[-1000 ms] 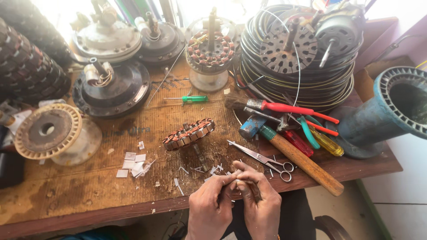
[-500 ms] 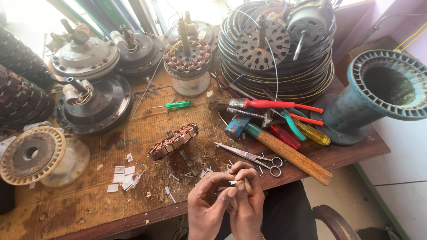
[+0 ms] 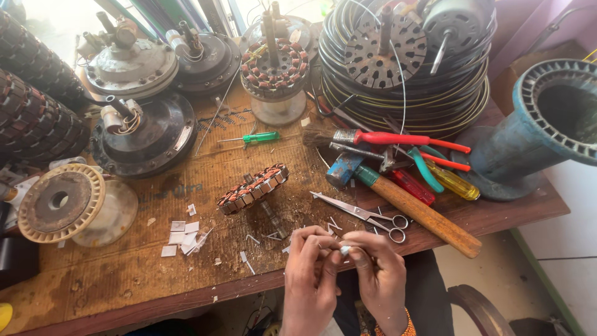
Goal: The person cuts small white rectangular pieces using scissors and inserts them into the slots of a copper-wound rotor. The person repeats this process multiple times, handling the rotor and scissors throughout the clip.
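A small white slip (image 3: 344, 250) is pinched between the fingertips of both hands at the near edge of the bench (image 3: 124, 280). The left hand (image 3: 309, 274) is curled, thumb and forefinger closed on the slip from the left; the right hand (image 3: 380, 274) is closed on it from the right, its fingers bent inward. The two hands are touching at the fingertips. The slip is held just above the bench edge, in front of the scissors (image 3: 367, 214), which are laid closed on the wood with the loops toward the right hand.

A wound stator (image 3: 253, 188), tilted on its shaft, is seen to the left of the scissors, near the hands but apart from them. White paper bits (image 3: 181, 235) are scattered on the bench to the left of it. A hammer (image 3: 410, 208) with a wooden handle is laid just behind the scissors, and behind it a brush (image 3: 385, 137) with a red handle and several screwdrivers are piled together. A green screwdriver (image 3: 252, 138) is laid alone near the middle of the bench. A stack of wire coils (image 3: 404, 106) is set at the far right, a blue housing (image 3: 541, 124) at the right edge, and a wire spool (image 3: 62, 205) at the left.
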